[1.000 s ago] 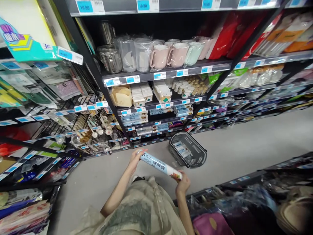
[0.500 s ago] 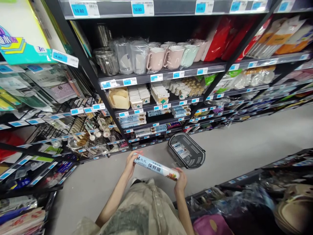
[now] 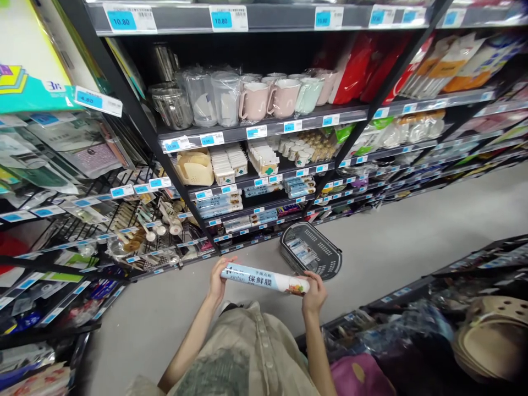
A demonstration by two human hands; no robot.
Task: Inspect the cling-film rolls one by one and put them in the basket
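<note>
- While the left hand (image 3: 216,279) and right hand (image 3: 314,293) pinch the roll (image 3: 264,279) by its ends above the floor (image 3: 406,223), the step seems to be inspecting it.
- Any move to the nearby basket (image 3: 328,247) would call for reaching forward and down.

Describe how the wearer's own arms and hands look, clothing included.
The left hand and right hand are ungloved, the forearms bare, with nothing visible around the wrists. The beige shirt has a buttoned front and a dark grey-green patch.
</note>
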